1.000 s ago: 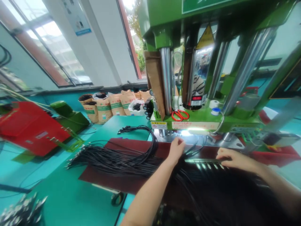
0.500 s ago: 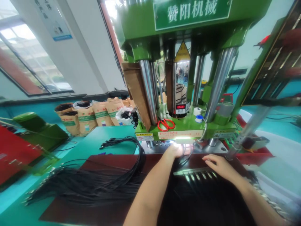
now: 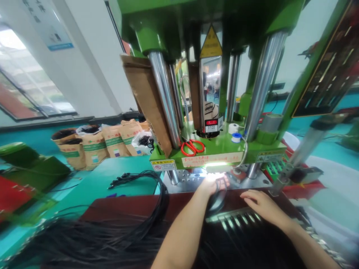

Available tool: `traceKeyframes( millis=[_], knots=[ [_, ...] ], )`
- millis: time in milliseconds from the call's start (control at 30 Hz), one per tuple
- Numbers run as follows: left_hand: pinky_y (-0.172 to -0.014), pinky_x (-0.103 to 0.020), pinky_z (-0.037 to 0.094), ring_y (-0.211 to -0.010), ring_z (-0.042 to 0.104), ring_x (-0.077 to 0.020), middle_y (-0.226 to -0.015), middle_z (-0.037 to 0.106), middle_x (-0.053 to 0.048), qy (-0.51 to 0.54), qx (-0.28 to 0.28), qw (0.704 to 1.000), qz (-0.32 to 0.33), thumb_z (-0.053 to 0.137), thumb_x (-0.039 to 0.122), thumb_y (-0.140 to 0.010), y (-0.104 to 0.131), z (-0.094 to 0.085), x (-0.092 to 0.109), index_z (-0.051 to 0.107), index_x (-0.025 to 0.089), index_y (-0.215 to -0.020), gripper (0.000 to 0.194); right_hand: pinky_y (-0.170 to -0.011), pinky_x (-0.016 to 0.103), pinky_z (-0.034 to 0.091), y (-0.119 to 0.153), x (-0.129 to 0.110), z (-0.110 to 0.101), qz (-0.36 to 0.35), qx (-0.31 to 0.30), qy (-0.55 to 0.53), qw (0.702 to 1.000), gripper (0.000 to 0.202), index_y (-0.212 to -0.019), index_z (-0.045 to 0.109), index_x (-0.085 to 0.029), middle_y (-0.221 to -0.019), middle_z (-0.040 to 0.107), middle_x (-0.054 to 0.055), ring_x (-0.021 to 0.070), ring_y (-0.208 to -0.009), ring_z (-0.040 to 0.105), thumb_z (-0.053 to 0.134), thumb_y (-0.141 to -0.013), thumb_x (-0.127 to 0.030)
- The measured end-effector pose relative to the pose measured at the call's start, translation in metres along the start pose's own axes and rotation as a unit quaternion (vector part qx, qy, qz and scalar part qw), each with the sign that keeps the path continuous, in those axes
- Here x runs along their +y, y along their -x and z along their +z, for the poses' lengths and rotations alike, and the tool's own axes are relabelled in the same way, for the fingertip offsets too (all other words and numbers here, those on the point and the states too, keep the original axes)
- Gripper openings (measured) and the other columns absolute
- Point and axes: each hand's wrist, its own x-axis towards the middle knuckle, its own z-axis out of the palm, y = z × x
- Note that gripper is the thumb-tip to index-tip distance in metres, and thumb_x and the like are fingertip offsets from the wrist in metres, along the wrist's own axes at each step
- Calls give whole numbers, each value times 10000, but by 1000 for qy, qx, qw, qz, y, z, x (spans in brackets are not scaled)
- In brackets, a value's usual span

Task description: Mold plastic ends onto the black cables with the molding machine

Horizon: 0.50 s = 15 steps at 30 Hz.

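Note:
Under the lit front of the green press (image 3: 224, 151), my left hand (image 3: 213, 185) is turned partly palm up, its fingers curled round some thin black cables (image 3: 220, 203) that loop down towards me. Bright lamplight washes out part of that hand. To its right, my right hand (image 3: 260, 204) hovers low or rests at the brown board's edge, which of the two I cannot tell. Its fingers are stretched out and hold nothing. Between my forearms lies a metal mould bar (image 3: 234, 217) with a row of shiny slots. Dark cables or cloth in front of it blur together.
A big bundle of black cables (image 3: 112, 231) spreads over the brown board (image 3: 112, 209) on the left. Red-handled scissors (image 3: 193, 148) and a blue-and-white spool (image 3: 236, 138) lie on the press ledge. Paper sacks (image 3: 94, 147) stand behind the green table (image 3: 109, 166). Steel columns (image 3: 165, 97) flank the press opening.
The camera view has tilted down and shifted slightly. My left hand has drawn a little out from under the press, showing more fingers and the cable loop. My right hand stays nearly still.

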Motion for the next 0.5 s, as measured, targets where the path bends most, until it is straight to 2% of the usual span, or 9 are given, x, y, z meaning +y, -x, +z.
traceKeyframes(
  millis=[167, 267, 400, 500],
  knots=[
    [-585, -267, 454, -551, 573, -127, -603, 576, -24, -5, -8, 1000, 16, 635, 124, -652, 5, 2, 1, 558, 104, -851, 215, -821, 328, 433, 0, -1, -4, -3, -5, -15, 1000, 296, -896, 666, -188, -958, 666, 54, 218, -899, 594, 401, -803, -279],
    [-567, -258, 448, -545, 577, -129, -604, 587, -26, -9, -5, 1000, 24, 645, 141, -650, 8, 5, 2, 556, 106, -875, 244, -785, 343, 440, -11, -6, -13, -18, -11, 10, 1000, 270, -859, 672, -209, -904, 677, 41, 229, -859, 603, 414, -786, -248],
    [-559, -245, 440, -543, 576, -122, -598, 591, -27, -7, -5, 1000, 24, 634, 138, -659, 9, 6, 1, 551, 110, -898, 255, -824, 346, 425, -55, -18, -21, -52, 92, -14, 994, 252, -886, 661, -194, -941, 661, 59, 231, -907, 579, 435, -775, -214],
    [-556, -240, 439, -533, 571, -117, -587, 585, -18, -4, -7, 1000, 25, 636, 145, -654, 9, 6, 0, 548, 115, -891, 254, -803, 354, 441, -104, -31, -18, -29, 161, -38, 986, 202, -915, 636, -171, -956, 640, 76, 228, -906, 571, 480, -803, -237]
  ],
)
